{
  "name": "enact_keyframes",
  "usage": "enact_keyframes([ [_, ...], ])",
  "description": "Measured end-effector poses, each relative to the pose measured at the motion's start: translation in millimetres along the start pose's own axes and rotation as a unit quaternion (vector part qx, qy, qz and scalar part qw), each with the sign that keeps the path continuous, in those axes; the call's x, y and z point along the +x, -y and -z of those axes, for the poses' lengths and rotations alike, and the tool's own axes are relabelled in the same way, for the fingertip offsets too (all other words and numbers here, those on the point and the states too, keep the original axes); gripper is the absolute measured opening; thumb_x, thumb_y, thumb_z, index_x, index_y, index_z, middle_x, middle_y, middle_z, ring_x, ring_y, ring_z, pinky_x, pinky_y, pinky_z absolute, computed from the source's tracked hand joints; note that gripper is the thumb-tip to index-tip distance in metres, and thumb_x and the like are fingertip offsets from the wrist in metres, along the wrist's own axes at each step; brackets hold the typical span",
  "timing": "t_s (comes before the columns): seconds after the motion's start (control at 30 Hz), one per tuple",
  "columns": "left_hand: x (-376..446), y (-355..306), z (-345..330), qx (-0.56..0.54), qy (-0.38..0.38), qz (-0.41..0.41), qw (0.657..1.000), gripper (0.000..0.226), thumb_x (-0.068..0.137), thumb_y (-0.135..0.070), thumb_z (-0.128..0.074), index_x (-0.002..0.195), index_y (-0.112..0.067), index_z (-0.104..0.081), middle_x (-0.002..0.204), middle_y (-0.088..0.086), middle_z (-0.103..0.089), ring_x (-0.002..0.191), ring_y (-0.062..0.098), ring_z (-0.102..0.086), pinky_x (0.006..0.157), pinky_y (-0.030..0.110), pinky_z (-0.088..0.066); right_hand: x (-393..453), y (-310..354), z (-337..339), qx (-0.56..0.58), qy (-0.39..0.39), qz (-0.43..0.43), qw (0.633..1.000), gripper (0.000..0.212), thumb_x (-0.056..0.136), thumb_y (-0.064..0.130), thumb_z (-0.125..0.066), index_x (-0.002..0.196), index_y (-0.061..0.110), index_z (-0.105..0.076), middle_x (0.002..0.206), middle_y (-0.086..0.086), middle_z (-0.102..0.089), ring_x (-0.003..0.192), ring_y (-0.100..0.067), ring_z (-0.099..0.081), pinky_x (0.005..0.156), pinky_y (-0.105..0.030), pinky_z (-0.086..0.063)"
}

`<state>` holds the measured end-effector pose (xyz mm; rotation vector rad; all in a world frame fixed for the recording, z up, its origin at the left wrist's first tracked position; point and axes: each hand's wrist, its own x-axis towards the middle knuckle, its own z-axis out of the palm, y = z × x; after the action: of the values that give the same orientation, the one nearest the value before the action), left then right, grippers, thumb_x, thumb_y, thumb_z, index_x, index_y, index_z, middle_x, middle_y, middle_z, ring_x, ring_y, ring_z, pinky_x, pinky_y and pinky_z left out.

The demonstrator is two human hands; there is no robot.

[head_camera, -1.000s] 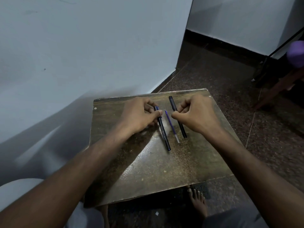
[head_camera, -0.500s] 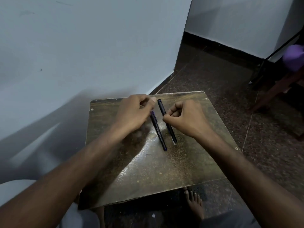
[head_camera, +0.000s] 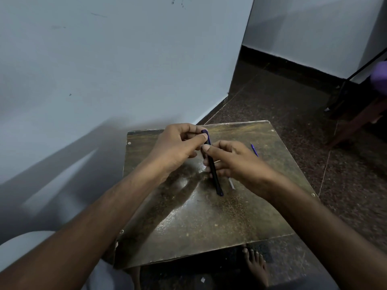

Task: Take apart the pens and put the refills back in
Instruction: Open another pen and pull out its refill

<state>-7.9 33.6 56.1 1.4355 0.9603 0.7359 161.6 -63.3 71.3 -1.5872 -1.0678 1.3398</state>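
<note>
A dark pen [head_camera: 215, 178] slants across the small brown table [head_camera: 199, 227], its lower tip close to the surface. My left hand [head_camera: 178, 145] pinches the pen's far end, where a blue-purple cap shows. My right hand [head_camera: 236, 164] grips the barrel just below, thumb on top and fingers underneath. A thin blue refill [head_camera: 254, 149] lies on the table to the right; its middle is hidden under my right hand and its pale tip pokes out near the wrist. The second pen is not visible.
A pale wall runs close along the table's left side. A bare foot [head_camera: 256, 266] rests on the dark speckled floor below the table's near edge. Dark wooden furniture [head_camera: 356, 126] and a purple object [head_camera: 380, 78] stand at the far right.
Both hands have closed on one pen and raised its far end. My right hand has moved over the refill, and the second pen, seen before, is now out of sight.
</note>
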Motion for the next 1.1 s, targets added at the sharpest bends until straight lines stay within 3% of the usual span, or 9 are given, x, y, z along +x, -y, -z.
enact_keyframes([
  [0.1,-1,-1,-1,0.018,-0.005,-0.007,1.000,0.012,0.092,-0.032,-0.075,0.100,-0.032,-0.084,0.077,-0.009,-0.081,0.066,0.000,-0.071,0.063,0.017,-0.054,0,3,-9,0.142,0.058,-0.035,0.987,0.027,0.114,0.020,-0.053,0.121,0.000,-0.070,0.080,-0.006,-0.072,0.070,-0.015,-0.069,0.071,-0.031,-0.061],
  [0.17,0,-1,-1,0.021,-0.012,-0.001,1.000,0.009,0.096,-0.030,-0.076,0.100,-0.032,-0.084,0.073,-0.011,-0.079,0.065,-0.001,-0.068,0.061,0.016,-0.054,0,1,-16,0.169,0.045,-0.035,0.984,0.027,0.116,0.015,-0.046,0.112,0.002,-0.069,0.070,0.000,-0.058,0.058,-0.009,-0.053,0.055,-0.022,-0.048],
  [0.27,-2,2,-3,0.019,-0.026,0.005,0.999,0.004,0.097,-0.035,-0.082,0.098,-0.032,-0.085,0.071,-0.015,-0.078,0.067,-0.004,-0.067,0.059,0.014,-0.054,0,-2,-23,0.120,0.001,-0.013,0.993,0.029,0.118,0.020,-0.040,0.100,0.012,-0.061,0.063,0.007,-0.039,0.048,-0.003,-0.032,0.045,-0.017,-0.026],
  [0.37,-4,5,-7,-0.022,-0.046,0.010,0.999,0.009,0.094,-0.031,-0.085,0.100,-0.023,-0.086,0.072,-0.011,-0.080,0.066,-0.003,-0.068,0.061,0.013,-0.055,-3,-4,-32,0.040,-0.046,0.018,0.998,0.033,0.118,0.030,-0.041,0.091,0.019,-0.056,0.054,0.014,-0.036,0.040,-0.001,-0.027,0.039,-0.019,-0.023],
  [0.6,-3,3,-8,-0.121,-0.044,0.008,0.992,0.003,0.094,-0.014,-0.085,0.096,-0.015,-0.084,0.067,-0.008,-0.079,0.063,-0.004,-0.070,0.070,0.012,-0.059,-2,-1,-29,-0.027,-0.073,0.077,0.994,0.039,0.116,0.040,-0.046,0.102,0.007,-0.062,0.057,0.005,-0.034,0.038,-0.001,-0.026,0.036,-0.017,-0.023],
  [0.77,0,1,-1,-0.133,-0.047,0.001,0.990,0.003,0.091,-0.015,-0.088,0.092,-0.018,-0.087,0.081,0.001,-0.085,0.076,0.004,-0.078,0.073,0.015,-0.062,-5,-6,-24,-0.144,-0.098,0.065,0.982,0.045,0.110,0.052,-0.051,0.089,0.018,-0.072,0.048,0.018,-0.049,0.040,0.003,-0.044,0.050,-0.018,-0.031],
  [0.87,8,1,12,-0.132,-0.111,-0.007,0.985,0.009,0.088,-0.019,-0.091,0.095,-0.018,-0.086,0.081,0.000,-0.086,0.072,0.004,-0.078,0.070,0.016,-0.063,-8,-10,-18,-0.155,-0.039,0.005,0.987,0.033,0.106,0.034,-0.062,0.081,0.013,-0.065,0.060,0.010,-0.060,0.037,0.003,-0.044,0.046,-0.024,-0.034],
  [0.93,13,2,24,-0.090,-0.132,0.006,0.987,0.013,0.087,-0.019,-0.092,0.098,-0.016,-0.085,0.082,0.001,-0.086,0.072,0.005,-0.081,0.068,0.015,-0.063,-10,-10,-12,-0.111,-0.048,-0.011,0.993,0.027,0.102,0.023,-0.058,0.075,0.018,-0.062,0.057,0.009,-0.052,0.037,-0.001,-0.041,0.046,-0.024,-0.031],
  [1.1,10,15,15,0.153,-0.064,0.043,0.985,0.021,0.084,-0.027,-0.095,0.096,-0.020,-0.079,0.078,-0.005,-0.085,0.072,0.012,-0.084,0.068,0.026,-0.068,-5,-9,8,0.006,-0.078,-0.002,0.997,0.022,0.098,0.013,-0.050,0.083,0.012,-0.067,0.063,0.002,-0.048,0.050,-0.014,-0.040,0.049,-0.028,-0.032],
])
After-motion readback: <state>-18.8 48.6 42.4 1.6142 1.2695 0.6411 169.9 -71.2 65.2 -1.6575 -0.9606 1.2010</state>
